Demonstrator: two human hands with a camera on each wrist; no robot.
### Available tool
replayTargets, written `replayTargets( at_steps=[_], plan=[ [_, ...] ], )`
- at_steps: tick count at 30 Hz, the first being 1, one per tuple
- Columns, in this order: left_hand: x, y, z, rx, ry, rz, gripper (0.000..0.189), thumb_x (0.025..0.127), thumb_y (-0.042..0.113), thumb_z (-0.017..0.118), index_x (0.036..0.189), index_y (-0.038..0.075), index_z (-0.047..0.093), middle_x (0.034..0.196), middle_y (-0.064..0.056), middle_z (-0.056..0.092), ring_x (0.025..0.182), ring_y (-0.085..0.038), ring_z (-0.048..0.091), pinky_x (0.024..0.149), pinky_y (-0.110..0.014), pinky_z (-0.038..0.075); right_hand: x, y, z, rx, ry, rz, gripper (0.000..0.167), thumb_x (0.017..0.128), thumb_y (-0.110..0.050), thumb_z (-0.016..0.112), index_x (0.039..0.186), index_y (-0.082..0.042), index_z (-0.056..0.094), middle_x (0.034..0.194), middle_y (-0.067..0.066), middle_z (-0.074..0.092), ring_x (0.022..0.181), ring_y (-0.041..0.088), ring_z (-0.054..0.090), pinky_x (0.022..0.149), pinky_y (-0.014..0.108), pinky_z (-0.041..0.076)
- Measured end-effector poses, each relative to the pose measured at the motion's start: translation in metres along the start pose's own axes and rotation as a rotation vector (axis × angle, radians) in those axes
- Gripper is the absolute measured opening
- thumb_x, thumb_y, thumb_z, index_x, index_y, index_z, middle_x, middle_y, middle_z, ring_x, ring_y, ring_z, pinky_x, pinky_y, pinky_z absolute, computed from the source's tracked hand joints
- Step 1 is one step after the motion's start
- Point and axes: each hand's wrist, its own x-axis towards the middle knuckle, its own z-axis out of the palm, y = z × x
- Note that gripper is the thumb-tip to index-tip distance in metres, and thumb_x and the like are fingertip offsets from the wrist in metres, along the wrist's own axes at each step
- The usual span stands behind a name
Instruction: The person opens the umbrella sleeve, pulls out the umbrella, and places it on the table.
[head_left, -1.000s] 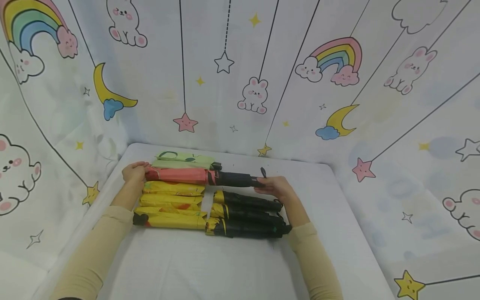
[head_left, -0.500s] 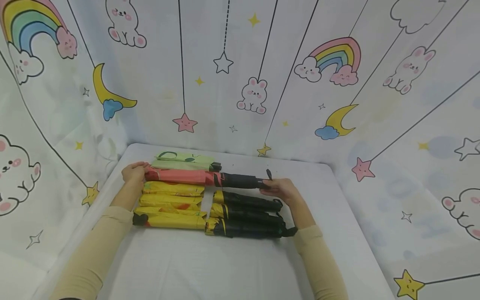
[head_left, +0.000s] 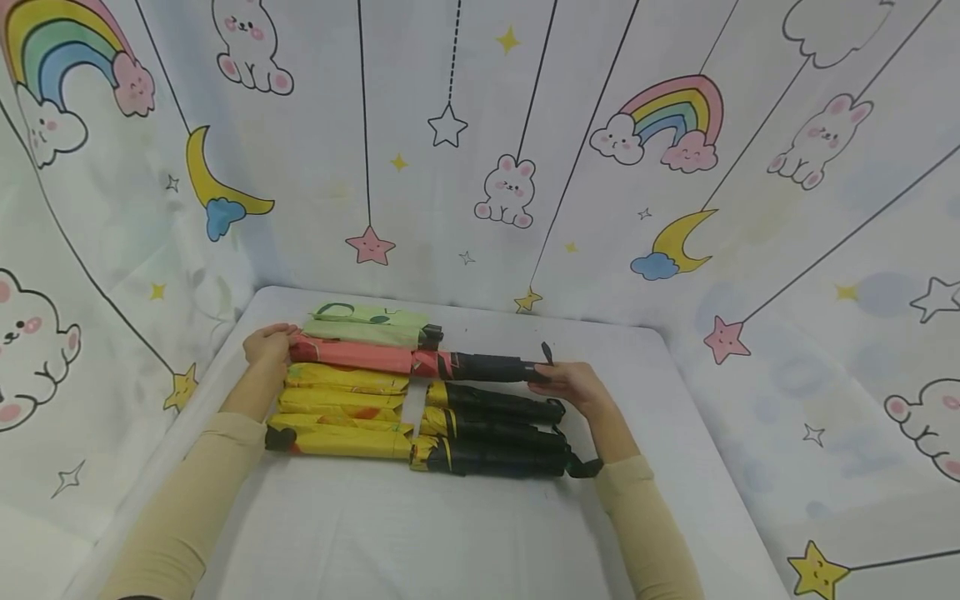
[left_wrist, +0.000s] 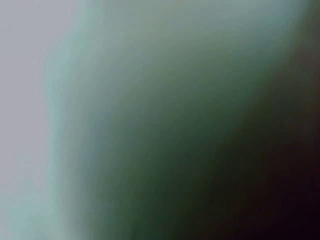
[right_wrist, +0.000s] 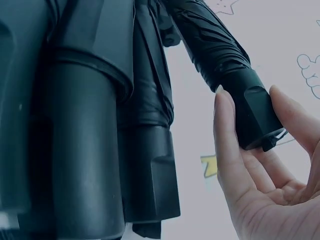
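A folded red umbrella [head_left: 360, 354] lies lengthwise across the far part of the group, its black handle [right_wrist: 255, 110] to the right. My left hand [head_left: 268, 346] grips its left end. At the other end my right hand [head_left: 576, 387] pinches the handle tip; in the right wrist view the thumb and fingers stand on either side of it. Nearer me, three folded yellow umbrellas lie side by side, the front one [head_left: 348, 437] having a dark loop at its handle. A shorter light green umbrella [head_left: 367, 325] lies behind the red one. The left wrist view is only blur.
A white-covered table [head_left: 420, 533] carries everything. Behind it and at both sides hangs a pale cloth [head_left: 315, 167] printed with rabbits, stars and rainbows. Close by in the right wrist view are the yellow umbrellas' black handles [right_wrist: 87, 150].
My right hand has drawn the red umbrella's handle rightward and slightly toward me, so the umbrella reaches farther right. My left hand stays at its left end. The other umbrellas lie nearly as before.
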Motion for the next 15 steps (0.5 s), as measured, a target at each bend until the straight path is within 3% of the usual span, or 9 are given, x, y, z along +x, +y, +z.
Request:
replayTargets(
  at_steps=[4, 7, 12, 15],
  plan=[
    [0.001, 0.0, 0.0, -0.013, -0.003, -0.006, 0.05, 0.101, -0.006, 0.056, 0.148, 0.01, 0.053, 0.154, -0.006, 0.056, 0.136, -0.015, 0.057, 0.093, -0.021, 0.056, 0.0, 0.002, -0.005, 0.021, 0.006, 0.01, 0.03, 0.095, -0.005, 0.077, 0.118, 0.011, 0.067, 0.106, 0.02, 0.077, 0.096, 0.031, 0.078, 0.094, 0.045, 0.061],
    [0.002, 0.0, 0.001, -0.015, -0.005, -0.003, 0.051, 0.101, -0.006, 0.055, 0.15, 0.009, 0.052, 0.154, -0.007, 0.055, 0.137, -0.015, 0.056, 0.103, -0.024, 0.052, 0.0, 0.004, -0.008, 0.041, 0.013, 0.017, 0.032, 0.094, -0.003, 0.077, 0.119, 0.012, 0.066, 0.107, 0.021, 0.076, 0.096, 0.032, 0.078, 0.095, 0.046, 0.06],
    [0.003, -0.001, 0.0, -0.023, -0.015, -0.004, 0.052, 0.102, -0.006, 0.055, 0.151, 0.009, 0.051, 0.155, -0.007, 0.054, 0.138, -0.015, 0.056, 0.108, -0.025, 0.049, 0.0, 0.009, -0.015, 0.023, 0.015, 0.02, 0.033, 0.095, -0.005, 0.077, 0.121, 0.012, 0.065, 0.11, 0.019, 0.076, 0.101, 0.032, 0.077, 0.098, 0.046, 0.059],
    [0.004, -0.001, -0.001, -0.028, -0.015, -0.008, 0.052, 0.101, -0.006, 0.056, 0.151, 0.009, 0.052, 0.154, -0.007, 0.055, 0.137, -0.015, 0.056, 0.105, -0.024, 0.051, 0.001, 0.011, -0.018, -0.021, 0.012, 0.023, 0.035, 0.096, -0.008, 0.077, 0.122, 0.012, 0.066, 0.11, 0.019, 0.077, 0.104, 0.033, 0.076, 0.1, 0.046, 0.058]
  ],
)
